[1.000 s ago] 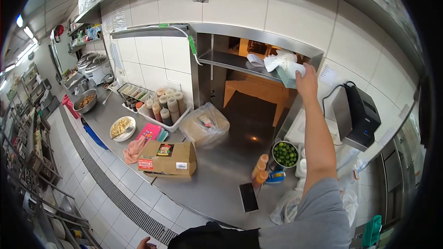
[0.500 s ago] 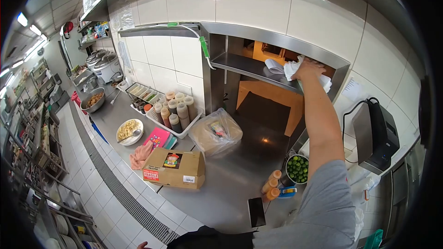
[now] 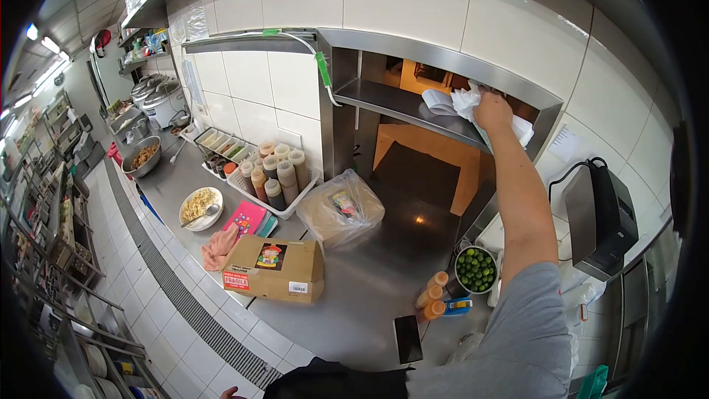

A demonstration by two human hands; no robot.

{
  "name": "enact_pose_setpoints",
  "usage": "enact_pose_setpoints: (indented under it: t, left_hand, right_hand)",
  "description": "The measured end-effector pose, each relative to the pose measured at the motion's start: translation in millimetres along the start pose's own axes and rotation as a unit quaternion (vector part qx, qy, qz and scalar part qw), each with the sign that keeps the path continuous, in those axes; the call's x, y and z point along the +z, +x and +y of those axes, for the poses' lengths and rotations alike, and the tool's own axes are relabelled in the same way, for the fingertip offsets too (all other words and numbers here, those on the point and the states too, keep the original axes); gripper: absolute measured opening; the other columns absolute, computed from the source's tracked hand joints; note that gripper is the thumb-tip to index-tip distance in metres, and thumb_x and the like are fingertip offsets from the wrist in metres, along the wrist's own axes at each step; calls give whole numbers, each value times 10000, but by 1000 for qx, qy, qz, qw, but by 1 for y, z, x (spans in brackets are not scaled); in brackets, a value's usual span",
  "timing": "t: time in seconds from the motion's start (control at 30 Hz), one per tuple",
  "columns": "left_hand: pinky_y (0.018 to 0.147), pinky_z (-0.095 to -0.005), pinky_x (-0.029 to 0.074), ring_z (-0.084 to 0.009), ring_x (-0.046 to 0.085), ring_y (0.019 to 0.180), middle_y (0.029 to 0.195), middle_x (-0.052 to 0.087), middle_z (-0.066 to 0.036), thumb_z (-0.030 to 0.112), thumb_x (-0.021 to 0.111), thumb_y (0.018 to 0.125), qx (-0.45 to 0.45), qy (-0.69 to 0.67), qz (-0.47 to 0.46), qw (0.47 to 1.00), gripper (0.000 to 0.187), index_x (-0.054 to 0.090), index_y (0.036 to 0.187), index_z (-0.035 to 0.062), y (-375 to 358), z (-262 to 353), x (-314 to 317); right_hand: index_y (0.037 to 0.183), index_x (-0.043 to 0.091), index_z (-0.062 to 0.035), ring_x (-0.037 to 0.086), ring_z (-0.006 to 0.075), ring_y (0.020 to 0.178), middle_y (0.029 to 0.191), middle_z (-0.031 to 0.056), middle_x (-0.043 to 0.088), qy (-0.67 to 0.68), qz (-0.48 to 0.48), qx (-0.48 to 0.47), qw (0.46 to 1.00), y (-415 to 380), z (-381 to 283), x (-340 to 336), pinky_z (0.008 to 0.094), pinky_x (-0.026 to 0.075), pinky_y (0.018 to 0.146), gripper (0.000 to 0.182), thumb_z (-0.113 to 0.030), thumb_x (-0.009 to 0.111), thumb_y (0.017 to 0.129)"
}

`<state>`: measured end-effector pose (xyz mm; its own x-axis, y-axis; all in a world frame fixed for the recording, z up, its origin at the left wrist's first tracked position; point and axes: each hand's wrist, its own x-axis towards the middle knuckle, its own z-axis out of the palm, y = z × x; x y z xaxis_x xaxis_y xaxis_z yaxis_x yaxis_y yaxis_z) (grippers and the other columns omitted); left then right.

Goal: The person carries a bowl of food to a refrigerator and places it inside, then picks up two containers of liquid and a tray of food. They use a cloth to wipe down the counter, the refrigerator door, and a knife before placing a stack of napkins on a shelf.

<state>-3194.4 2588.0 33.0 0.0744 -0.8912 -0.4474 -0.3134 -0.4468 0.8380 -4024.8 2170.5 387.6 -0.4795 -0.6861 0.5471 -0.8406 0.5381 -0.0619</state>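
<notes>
My right hand (image 3: pixel 493 112) reaches up to the steel shelf (image 3: pixel 391 107) in the wall opening. Its fingers are curled in against a crumpled white tissue (image 3: pixel 467 100), which sticks out on the left side of the hand. More white paper (image 3: pixel 521 131) shows under and to the right of the hand, and folded white paper (image 3: pixel 439 103) lies on its left. Just a bit of my left hand (image 3: pixel 230 393) appears at the bottom edge, well away from the counter items; most of its fingers are out of sight.
On the steel counter (image 3: pixel 354 281) stand a cardboard box (image 3: pixel 273 270), a plastic-wrapped package (image 3: pixel 341 210), a basket of sauce bottles (image 3: pixel 277 177), a phone (image 3: pixel 408 340), orange bottles (image 3: pixel 430 297) and a pot of limes (image 3: pixel 475 269). A black-and-grey device (image 3: pixel 602 214) hangs at right.
My right hand's fingers have drawn in from spread to curled at the white tissue. The view has shifted slightly; the counter items stay in place.
</notes>
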Motion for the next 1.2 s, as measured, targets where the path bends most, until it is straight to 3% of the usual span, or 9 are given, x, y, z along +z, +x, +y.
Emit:
enact_pose_setpoints:
  t: [0.27,0.57,0.77,0.87,0.97,1.0,1.07,1.17,1.2]
  left_hand:
    - [913,-330,545,-196,664,996,1089,718,-109,56,648,981,13,28,-25,999,515,532,1484,40,16,10,6]
    - [904,-336,547,-202,666,1001,1084,710,-101,92,670,998,8,-7,-30,999,510,532,1485,36,24,-7,13]
    - [918,-336,536,-182,654,1008,1056,693,-84,101,681,1002,32,28,-19,999,507,532,1482,32,10,28,16]
    - [942,-329,525,-176,642,1035,1090,684,-76,100,660,1015,70,10,-9,997,496,529,1489,38,-3,83,23]
    - [1007,-353,520,-207,649,1174,1249,678,-118,79,761,912,148,-64,-11,987,722,434,1553,16,15,89,24]
    - [1056,-375,505,-231,631,1252,1330,661,-139,91,775,901,188,-53,15,981,752,426,1564,27,15,125,31]
    - [1164,-470,403,-307,465,1443,1574,468,-184,286,785,896,201,-175,-4,964,917,297,1636,51,16,167,42]
    - [1166,-492,371,-328,440,1449,1616,402,-192,529,682,920,173,-283,-107,937,975,235,1670,95,23,190,50]
    - [1149,-454,399,-292,496,1388,1549,474,-169,432,670,959,140,-330,-139,923,859,291,1640,71,23,185,50]
  right_hand:
    - [1305,689,-65,694,374,1161,1201,225,729,11,35,-22,999,-10,4,-13,484,537,1030,436,-170,602,891]
    - [1364,638,-124,655,325,1212,1293,146,679,-123,206,-307,921,-35,-26,-23,443,534,1028,430,-101,570,940]
    - [1377,647,-114,624,359,1270,1385,180,643,49,298,-415,858,-94,-61,-57,436,512,1072,560,15,635,833]
    - [1402,640,-99,630,324,1284,1396,195,637,361,169,-368,840,-160,-97,-84,394,486,1098,657,78,609,769]
    - [1434,557,28,598,206,1294,1366,69,646,716,-195,-200,639,-232,-143,-65,359,434,1131,646,96,550,791]
    - [1424,577,-5,608,205,1279,1352,77,652,797,-321,-165,484,-260,-160,-41,366,459,1118,603,90,583,829]
    - [1409,596,-18,648,234,1240,1331,84,675,819,-491,-14,295,-336,-203,-17,404,498,1101,518,60,632,897]
    - [1460,542,-27,642,216,1237,1367,101,654,729,-638,2,250,-457,-256,6,387,510,1070,548,-5,554,912]
    - [1469,533,-34,639,214,1234,1375,99,648,698,-678,35,226,-493,-270,10,379,515,1057,554,-40,546,915]
